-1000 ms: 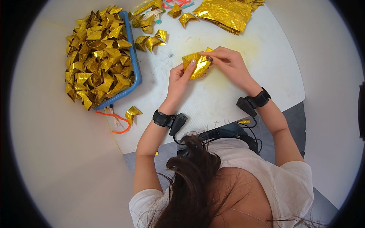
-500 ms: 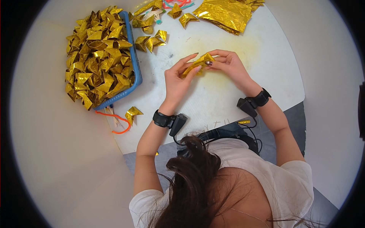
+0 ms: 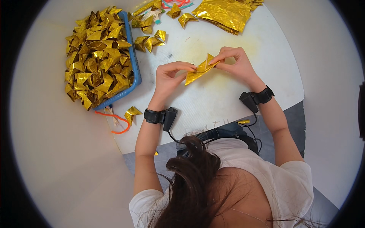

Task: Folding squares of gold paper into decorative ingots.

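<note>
A partly folded piece of gold foil paper (image 3: 200, 71) is held between my two hands, over the middle of the white table. My left hand (image 3: 170, 76) pinches its left end between thumb and fingers. At the upper right end, my right hand (image 3: 237, 64) grips it the same way. The paper lies slanted, with a flat gold face and a folded edge showing. Both wrists wear black straps with a small black box and a cable.
A blue basket (image 3: 137, 72) heaped with folded gold paper pieces (image 3: 99, 57) stands at the left. Several loose folded pieces (image 3: 151, 42) lie beside it. Gold foil sheets (image 3: 224, 15) are stacked at the far edge. An orange pipe cleaner (image 3: 122, 132) lies at the near left.
My hands have moved apart, the left one to the left and the right slightly to the right. The gold paper now looks flatter and more stretched out between them.
</note>
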The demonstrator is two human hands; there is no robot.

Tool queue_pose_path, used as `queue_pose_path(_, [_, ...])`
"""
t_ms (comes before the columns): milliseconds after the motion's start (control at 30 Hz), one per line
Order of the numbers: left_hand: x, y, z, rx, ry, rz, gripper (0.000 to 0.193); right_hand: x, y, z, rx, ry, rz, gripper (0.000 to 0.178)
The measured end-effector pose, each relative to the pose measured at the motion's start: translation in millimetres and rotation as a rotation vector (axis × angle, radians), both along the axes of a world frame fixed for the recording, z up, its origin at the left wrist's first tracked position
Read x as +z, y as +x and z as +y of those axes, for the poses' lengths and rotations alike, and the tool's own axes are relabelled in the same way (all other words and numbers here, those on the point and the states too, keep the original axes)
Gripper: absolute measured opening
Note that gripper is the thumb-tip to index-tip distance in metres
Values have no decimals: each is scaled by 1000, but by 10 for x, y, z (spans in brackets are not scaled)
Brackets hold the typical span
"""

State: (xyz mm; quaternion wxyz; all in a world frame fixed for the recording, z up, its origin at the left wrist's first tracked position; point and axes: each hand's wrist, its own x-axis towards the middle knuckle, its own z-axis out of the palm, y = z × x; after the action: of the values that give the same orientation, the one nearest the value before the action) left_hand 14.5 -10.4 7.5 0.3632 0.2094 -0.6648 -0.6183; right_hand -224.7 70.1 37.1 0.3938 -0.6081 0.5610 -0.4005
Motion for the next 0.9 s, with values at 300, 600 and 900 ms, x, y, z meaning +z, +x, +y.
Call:
queue_pose_path(300, [-2, -107, 57, 83, -105, 0, 6, -67, 146, 28, 73, -43, -386, 27])
queue_pose_path(600, [-69, -175, 127, -63, 424, 44, 9, -38, 264, 53, 93, -73, -532, 30])
queue_pose_path(900, [82, -240, 251, 233, 173, 36, 44, -112, 257, 2, -45, 46, -431, 25])
